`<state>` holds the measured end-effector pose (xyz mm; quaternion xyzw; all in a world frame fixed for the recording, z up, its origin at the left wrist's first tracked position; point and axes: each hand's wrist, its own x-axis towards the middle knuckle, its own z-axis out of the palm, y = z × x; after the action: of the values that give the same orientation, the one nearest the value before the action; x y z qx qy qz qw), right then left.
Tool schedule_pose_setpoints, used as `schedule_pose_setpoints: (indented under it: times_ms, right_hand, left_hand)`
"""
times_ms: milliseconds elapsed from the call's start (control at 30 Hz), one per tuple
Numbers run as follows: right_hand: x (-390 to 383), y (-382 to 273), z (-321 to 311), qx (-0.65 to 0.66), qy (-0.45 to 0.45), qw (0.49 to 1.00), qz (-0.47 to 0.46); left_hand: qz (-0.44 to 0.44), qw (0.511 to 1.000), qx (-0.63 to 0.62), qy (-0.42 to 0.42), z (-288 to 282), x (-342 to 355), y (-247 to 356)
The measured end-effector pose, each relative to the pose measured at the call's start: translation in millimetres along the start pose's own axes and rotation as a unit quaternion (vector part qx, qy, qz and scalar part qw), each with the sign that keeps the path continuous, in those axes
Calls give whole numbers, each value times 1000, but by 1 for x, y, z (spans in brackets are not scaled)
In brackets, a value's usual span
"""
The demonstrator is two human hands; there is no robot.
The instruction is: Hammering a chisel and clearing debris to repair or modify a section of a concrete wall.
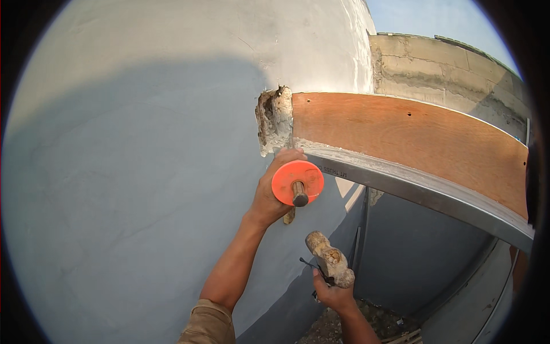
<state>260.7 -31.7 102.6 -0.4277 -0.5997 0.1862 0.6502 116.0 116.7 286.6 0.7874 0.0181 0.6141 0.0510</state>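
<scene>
My left hand (268,198) is wrapped round a chisel with a round orange hand guard (281,182). Its dark metal striking end (300,200) points back toward me, and the guard covers some of the fingers. Just beyond that hand, a rough hole (275,117) is broken into the plastered wall (143,172); the hand hides the chisel's far end. Lower and to the right, my right hand (337,297) grips a hammer with a worn, dusty head (330,259), held apart from the chisel. Something thin and black (321,273) lies against the hammer by my thumb.
A reddish-brown wooden board (401,129) runs rightward from the hole, above a grey metal beam (424,198). Below my left hand a narrow strip (290,216) sticks out. Rubble (326,329) covers the ground lower down. A block wall (447,69) stands behind.
</scene>
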Motion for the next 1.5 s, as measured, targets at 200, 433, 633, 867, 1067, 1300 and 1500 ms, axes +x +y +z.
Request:
schedule_pose_setpoints:
  times_ms: [200, 433, 633, 867, 1067, 1300, 1500]
  right_hand:
    - [-82, 33, -18, -27, 34, 997, 65]
    - [-137, 51, -29, -55, -25, 955, 291]
    - [-130, 50, -8, -156, -144, 934, 288]
    - [-134, 71, 35, -232, -312, 891, 235]
    - [-54, 20, 27, -152, -541, 791, 240]
    - [235, -160, 41, -53, -57, 964, -253]
    - [389, -142, 80, -190, -32, 978, 74]
  left_hand:
    - [51, 991, -56, 113, -18, -65, 38]
    - [-597, 782, -141, -110, 4, -251, 64]
    - [-752, 506, -361, -218, 33, -414, 70]
    - [-796, 321, -507, -82, 85, -488, 106]
    - [-603, 686, -406, 19, 77, -460, 128]
    - [-772, 333, -525, 130, 76, -460, 100]
    - [-760, 343, -525, 174, 75, -469, 109]
